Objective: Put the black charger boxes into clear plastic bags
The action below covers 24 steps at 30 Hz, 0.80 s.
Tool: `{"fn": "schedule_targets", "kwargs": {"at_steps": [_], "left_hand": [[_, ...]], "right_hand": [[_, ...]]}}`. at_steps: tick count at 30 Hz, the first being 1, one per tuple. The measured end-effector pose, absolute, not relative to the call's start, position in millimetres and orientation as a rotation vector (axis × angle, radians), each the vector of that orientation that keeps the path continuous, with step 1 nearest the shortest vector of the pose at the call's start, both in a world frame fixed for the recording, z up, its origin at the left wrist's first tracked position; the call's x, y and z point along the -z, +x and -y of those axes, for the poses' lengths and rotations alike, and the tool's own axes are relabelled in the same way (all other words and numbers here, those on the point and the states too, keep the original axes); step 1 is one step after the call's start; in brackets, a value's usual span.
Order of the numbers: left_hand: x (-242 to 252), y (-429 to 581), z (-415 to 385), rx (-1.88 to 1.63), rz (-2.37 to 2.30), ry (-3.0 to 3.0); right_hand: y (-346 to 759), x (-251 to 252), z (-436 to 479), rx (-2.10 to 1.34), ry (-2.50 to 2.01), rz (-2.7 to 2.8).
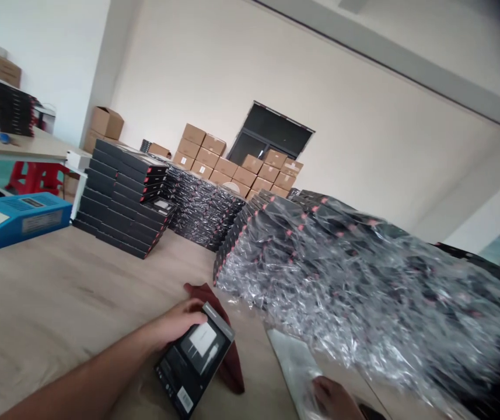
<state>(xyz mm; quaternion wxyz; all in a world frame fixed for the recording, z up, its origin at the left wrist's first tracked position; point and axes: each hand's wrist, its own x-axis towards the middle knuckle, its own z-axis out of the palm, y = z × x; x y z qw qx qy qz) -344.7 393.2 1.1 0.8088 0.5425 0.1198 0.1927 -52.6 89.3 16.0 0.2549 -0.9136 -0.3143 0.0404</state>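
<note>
Left hand (183,322) clamps black rectangular cardboard box (195,361), apparently unbagged; right hand (335,398) on clear plastic sleeves (293,356), can't tell if pinching; beyond right fingers, black plastic-wrapped boxes (341,280) look finished.

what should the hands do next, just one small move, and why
Probably lift a piece of the clear plastic with the right hand: that hand is right at it, while the left hand holds a black box that looks unwrapped, and the piled boxes nearby wear clear film.
</note>
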Motion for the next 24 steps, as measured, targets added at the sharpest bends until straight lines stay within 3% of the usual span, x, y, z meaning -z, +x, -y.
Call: {"fn": "schedule_targets", "kwargs": {"at_steps": [8, 13, 21, 24], "left_hand": [[17, -339, -405, -0.468, -0.220, 1.543], [7, -345, -405, -0.465, -0.267, 1.630], [-7, -361, -410, -0.173, -0.249, 1.391], [-4, -360, -413, -0.204, -0.225, 1.440]], "right_hand": [[-70, -64, -136, -0.162, -2.128, 0.753], [-126, -88, -212, -0.214, -1.995, 1.054], [-216, -72, -313, 0.499, -2.405, 1.499], [-234, -56, -335, 0.578, -2.452, 1.539]]}}
